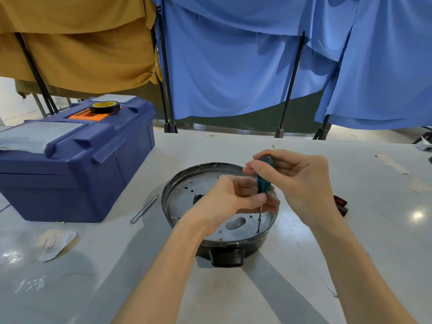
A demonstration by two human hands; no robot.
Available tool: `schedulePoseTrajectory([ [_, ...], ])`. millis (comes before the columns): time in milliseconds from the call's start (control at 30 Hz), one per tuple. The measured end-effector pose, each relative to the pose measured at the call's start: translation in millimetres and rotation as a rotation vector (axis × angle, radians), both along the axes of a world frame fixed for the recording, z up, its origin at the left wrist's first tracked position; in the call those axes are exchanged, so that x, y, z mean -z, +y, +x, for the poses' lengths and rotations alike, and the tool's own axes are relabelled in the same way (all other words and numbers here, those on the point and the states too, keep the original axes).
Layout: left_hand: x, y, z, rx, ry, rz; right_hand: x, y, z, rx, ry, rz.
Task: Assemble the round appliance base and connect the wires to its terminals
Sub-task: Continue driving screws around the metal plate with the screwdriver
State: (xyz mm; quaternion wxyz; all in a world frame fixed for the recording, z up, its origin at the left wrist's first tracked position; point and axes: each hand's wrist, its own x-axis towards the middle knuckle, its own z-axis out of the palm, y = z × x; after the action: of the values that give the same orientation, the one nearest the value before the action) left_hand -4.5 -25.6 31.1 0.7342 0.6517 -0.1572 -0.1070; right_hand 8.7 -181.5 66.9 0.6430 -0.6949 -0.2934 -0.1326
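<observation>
The round appliance base (187, 197) lies upside down on the white table, a black shell with a perforated metal plate on top and a black handle toward me. A teal-handled screwdriver (263, 181) stands upright over it, its thin shaft tip in a hole near the plate's front right edge. My right hand (292, 178) grips the top of the handle. My left hand (231, 197) pinches the screwdriver where handle meets shaft. A black part shows at the plate's centre, partly hidden by my left hand. No wires are visible.
A blue toolbox (77, 157) with a roll of black tape (105, 106) on its lid stands at the left. A thin metal rod (144, 208) lies beside the base. A paper label (56, 244) lies front left. Small red parts (341, 204) sit right of the base.
</observation>
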Motion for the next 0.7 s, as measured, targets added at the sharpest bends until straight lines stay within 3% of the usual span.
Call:
schedulePoseTrajectory([
  [133, 0.5, -10.4, -1.1, -0.114, -0.03, 0.053, 8.5, 18.5, -1.5, 0.392, -0.086, -0.029],
  [200, -1.4, -9.2, 0.3, -0.084, 0.005, 0.052, 4.9, 14.4, 1.7, 0.319, -0.063, -0.047],
  [300, -4.4, -1.2, 2.0, 0.007, 0.018, 0.057, -6.5, -5.5, 4.6, -0.146, 0.035, -0.064],
  [333, -4.2, -0.2, 1.4, 0.023, 0.018, 0.047, -9.4, -10.9, 4.4, -0.206, 0.032, -0.09],
  [500, 0.9, -12.9, -2.3, -0.118, -0.01, 0.003, -1.9, -2.1, 1.1, 0.152, -0.059, -0.052],
  [600, 0.0, -19.3, 0.6, -0.031, 0.008, 0.037, 7.0, 3.2, -1.1, 0.419, -0.169, -0.086],
  [633, -0.5, -19.1, 1.4, 0.01, 0.018, 0.046, 5.7, 0.1, -0.4, 0.42, -0.179, -0.109],
  [700, -0.8, -17.2, 1.9, 0.064, 0.025, 0.039, -2.0, -11.3, 1.6, 0.216, -0.143, -0.157],
])
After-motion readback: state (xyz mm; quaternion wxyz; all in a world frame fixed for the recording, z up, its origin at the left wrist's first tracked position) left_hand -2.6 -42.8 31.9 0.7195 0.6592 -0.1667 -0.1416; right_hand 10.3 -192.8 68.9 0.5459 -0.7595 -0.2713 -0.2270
